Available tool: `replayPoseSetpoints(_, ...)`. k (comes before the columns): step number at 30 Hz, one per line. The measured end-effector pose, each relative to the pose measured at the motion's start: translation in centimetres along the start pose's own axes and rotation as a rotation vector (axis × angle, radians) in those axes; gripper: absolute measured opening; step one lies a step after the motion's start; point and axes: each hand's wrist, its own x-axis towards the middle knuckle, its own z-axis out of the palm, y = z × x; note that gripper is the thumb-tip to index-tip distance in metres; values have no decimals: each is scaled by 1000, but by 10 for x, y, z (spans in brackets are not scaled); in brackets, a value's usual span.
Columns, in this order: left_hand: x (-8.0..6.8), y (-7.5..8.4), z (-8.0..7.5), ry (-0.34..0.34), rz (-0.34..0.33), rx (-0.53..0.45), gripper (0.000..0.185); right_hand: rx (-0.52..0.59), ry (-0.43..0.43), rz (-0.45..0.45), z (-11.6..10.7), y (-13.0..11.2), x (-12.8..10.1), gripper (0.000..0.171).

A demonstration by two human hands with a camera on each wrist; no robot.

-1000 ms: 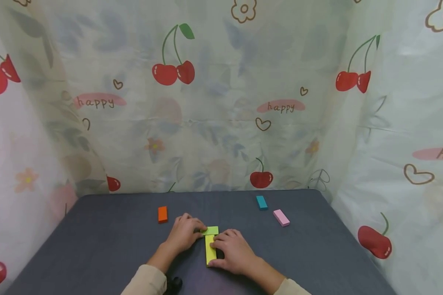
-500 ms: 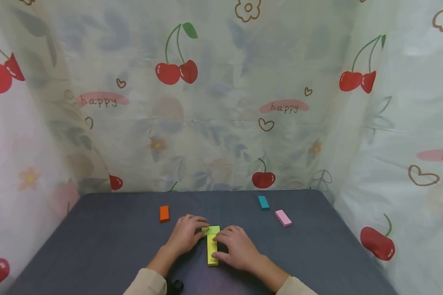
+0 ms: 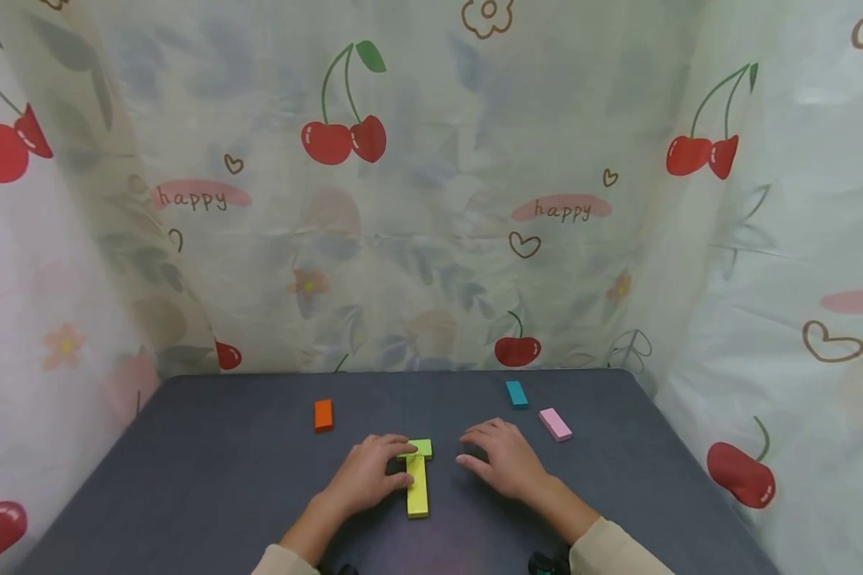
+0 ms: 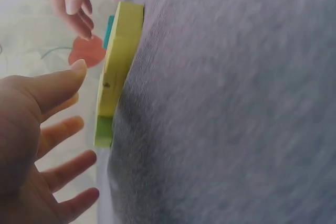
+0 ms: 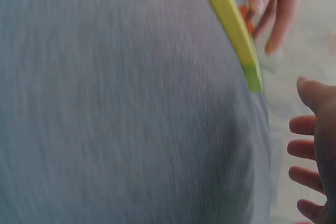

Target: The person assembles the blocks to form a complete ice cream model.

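Note:
A light-green block point(image 3: 422, 448) lies crosswise at the far end of a long yellow strip point(image 3: 417, 497), so the two form a T shape. Seen from the left wrist, the yellow strip point(image 4: 116, 69) has a slight step partway along it. My left hand point(image 3: 369, 469) hovers at the left of the T, fingers spread, overlapping the green block and the strip's edge in the head view. Nothing is gripped in it. Apart from the blocks on the right, my right hand point(image 3: 505, 458) is held above the table with relaxed fingers, holding nothing.
An orange block point(image 3: 323, 415) lies at the back left of the dark grey table point(image 3: 208, 479). Toward the back right are a blue block point(image 3: 516, 394) and a pink block point(image 3: 555, 425). A cherry-printed curtain point(image 3: 417, 200) surrounds the table's back and sides.
My right hand has come off the yellow strip and moved right. The left hand has eased off the green block, its fingers now loose over it. The T shape stays in place.

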Motion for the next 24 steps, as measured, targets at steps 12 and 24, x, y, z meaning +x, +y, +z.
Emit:
replayPoseSetpoints(12,-8,15,7,-48,-21,97,55,-101,82,31,-15,45,6,40)
replayPoseSetpoints(24,-11,18,7,-79,-48,113,57,-159,60,205,-4,68,20,55)
